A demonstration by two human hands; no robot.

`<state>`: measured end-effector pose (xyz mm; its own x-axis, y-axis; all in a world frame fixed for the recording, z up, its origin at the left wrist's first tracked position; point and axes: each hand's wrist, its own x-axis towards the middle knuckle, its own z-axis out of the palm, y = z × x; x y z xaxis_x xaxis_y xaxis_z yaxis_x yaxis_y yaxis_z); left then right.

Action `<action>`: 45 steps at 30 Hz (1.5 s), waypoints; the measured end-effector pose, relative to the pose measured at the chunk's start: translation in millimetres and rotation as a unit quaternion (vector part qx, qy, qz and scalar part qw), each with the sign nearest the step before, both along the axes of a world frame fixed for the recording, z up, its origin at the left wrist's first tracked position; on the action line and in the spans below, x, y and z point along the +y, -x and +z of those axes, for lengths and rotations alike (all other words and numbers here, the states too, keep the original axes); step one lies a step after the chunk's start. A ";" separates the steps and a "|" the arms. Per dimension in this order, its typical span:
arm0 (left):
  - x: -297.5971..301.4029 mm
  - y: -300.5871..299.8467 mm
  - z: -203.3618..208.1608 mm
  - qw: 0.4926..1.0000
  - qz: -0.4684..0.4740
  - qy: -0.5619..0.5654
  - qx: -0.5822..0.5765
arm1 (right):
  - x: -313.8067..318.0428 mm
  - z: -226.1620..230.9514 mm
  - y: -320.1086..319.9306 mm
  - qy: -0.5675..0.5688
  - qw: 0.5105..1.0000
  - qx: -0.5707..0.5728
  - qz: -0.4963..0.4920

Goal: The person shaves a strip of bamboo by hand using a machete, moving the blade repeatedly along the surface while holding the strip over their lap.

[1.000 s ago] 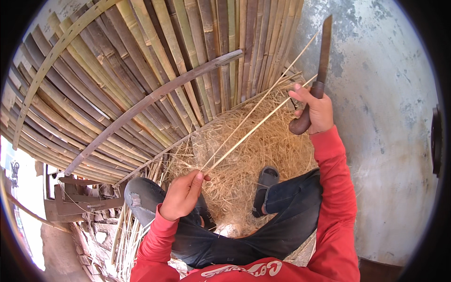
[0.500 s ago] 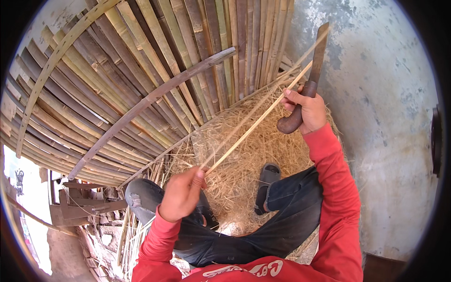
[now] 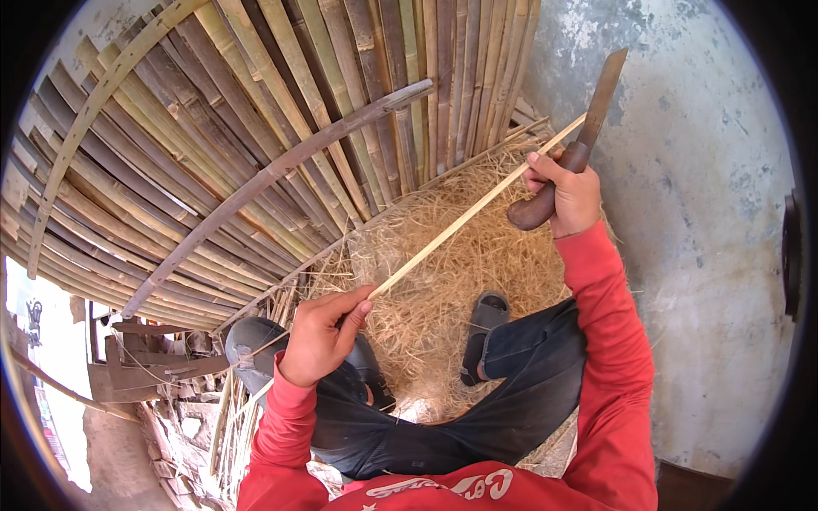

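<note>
A thin pale bamboo strip [image 3: 464, 220] stretches diagonally between my hands, rising from lower left to upper right. My left hand [image 3: 328, 330] is closed on its lower part, thumb and fingers pinching it. Near the upper end, my right hand [image 3: 569, 192] pinches the strip between thumb and forefinger. The same hand also grips a machete [image 3: 604, 95] by its dark curved wooden handle, blade pointing up and away. The strip's far end lies beside the base of the blade. Thin lengths show behind my left wrist; whether they belong to this strip I cannot tell.
Fine bamboo shavings [image 3: 443, 281] cover the ground between my sandalled feet. A slatted bamboo panel [image 3: 256, 128] with crosswise battens leans at the upper left. A worn plaster wall [image 3: 699, 255] rises at right. Loose strips [image 3: 228, 426] and wood scraps [image 3: 141, 370] lie at lower left.
A second, blurred strip length beyond the held one no longer shows there. My left hand has turned and risen slightly. My right hand, with the machete, has shifted a little right.
</note>
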<state>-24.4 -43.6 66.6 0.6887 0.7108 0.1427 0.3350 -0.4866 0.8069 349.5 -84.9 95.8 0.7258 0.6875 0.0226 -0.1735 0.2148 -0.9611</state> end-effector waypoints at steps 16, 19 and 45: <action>133.9 49.6 -60.2 0.942 0.003 0.283 0.180 | -4.7 -13.5 16.5 0.113 0.943 -0.309 0.058; 125.5 71.2 -67.9 0.910 -0.019 0.342 0.234 | -6.3 -9.7 24.9 0.155 0.903 -0.395 0.069; 48.5 -38.9 -9.5 0.877 -0.082 0.458 -0.122 | -19.7 -29.2 102.7 0.136 0.715 -0.651 0.214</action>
